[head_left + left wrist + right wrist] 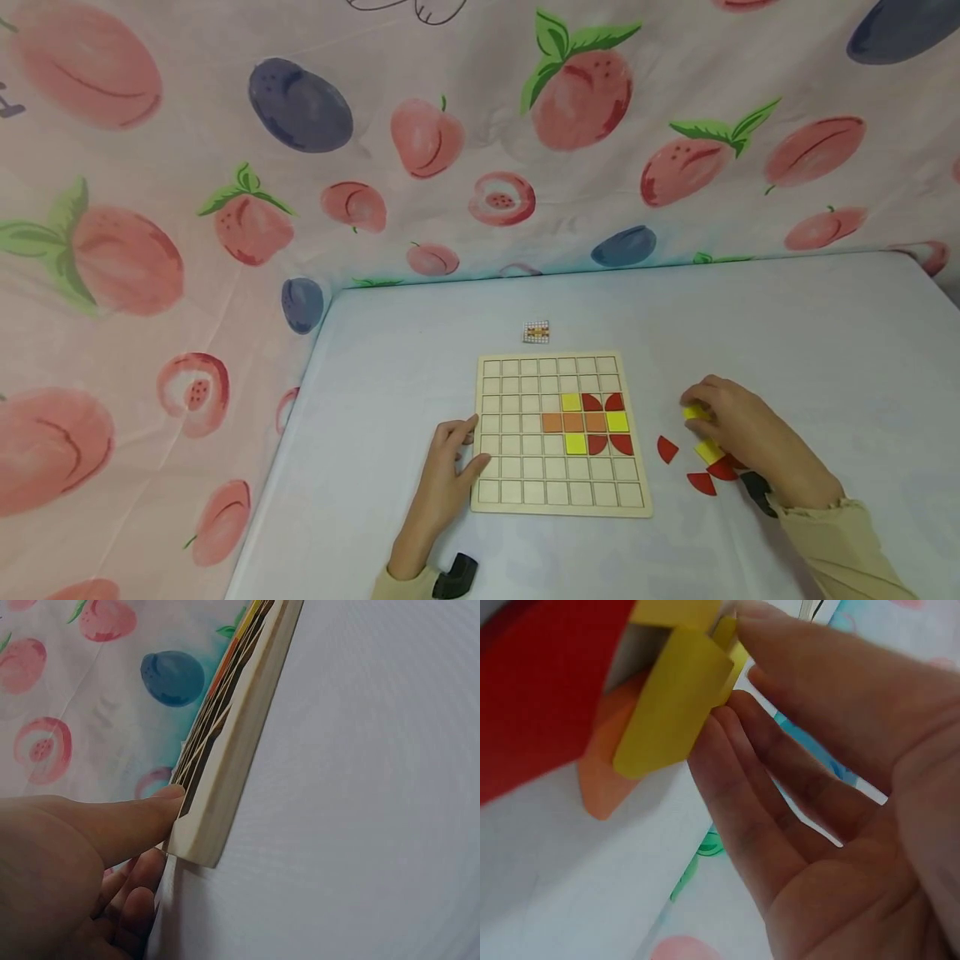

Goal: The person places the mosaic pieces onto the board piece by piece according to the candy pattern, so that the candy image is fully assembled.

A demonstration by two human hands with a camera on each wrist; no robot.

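A square wooden grid board [517, 492] lies on the table with yellow, orange and red tiles set in its right half. My left hand [442, 479] holds the board's left edge, the thumb over the rim and the other fingers bent beside it. In the left wrist view, the thumb [142, 821] lies against the board's corner [199, 840]. To the right of the board, my right hand [738, 425] pinches a yellow square tile [696, 412] between thumb and fingers. Below that hand lie another yellow tile [708, 452] and a red quarter-circle tile [722, 469], partly covered.
Two more red quarter-circle tiles, one nearer the board [667, 450] and one lower [702, 483], lie on the white table [360, 467]. A small pattern card [536, 332] is behind the board. Fruit-printed cloth [465, 75] hangs behind and at the left.
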